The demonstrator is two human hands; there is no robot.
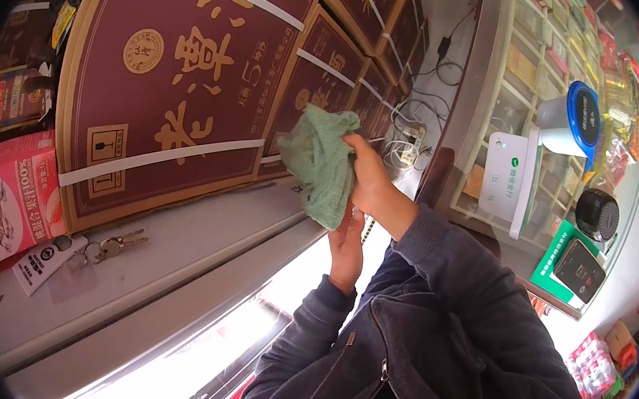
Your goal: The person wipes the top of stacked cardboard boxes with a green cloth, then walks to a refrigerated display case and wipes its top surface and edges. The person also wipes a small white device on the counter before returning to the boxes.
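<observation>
A crumpled green cloth [320, 164] is raised in front of the cardboard cartons. My right hand [380, 179] grips its right side, thumb along the upper edge. Below it, my left hand [346, 255] holds the cloth's lower end, its fingertips partly hidden by the cloth and the right hand. Just behind the cloth stands a row of maroon cartons, the nearest carton [193, 69] bound with white straps and bearing large gold writing. The cloth overlaps the second carton [314, 82] in view; whether it touches that carton I cannot tell.
A bunch of keys [110, 247] and a white tag lie on the pale ledge [173, 260], beside a pink box [9, 202]. At right, a glass display counter [476, 157] carries a white payment device [505, 178], a blue-lidded tub [567, 120], a round black speaker [597, 214] and a phone [580, 271]. Cables [421, 117] trail behind.
</observation>
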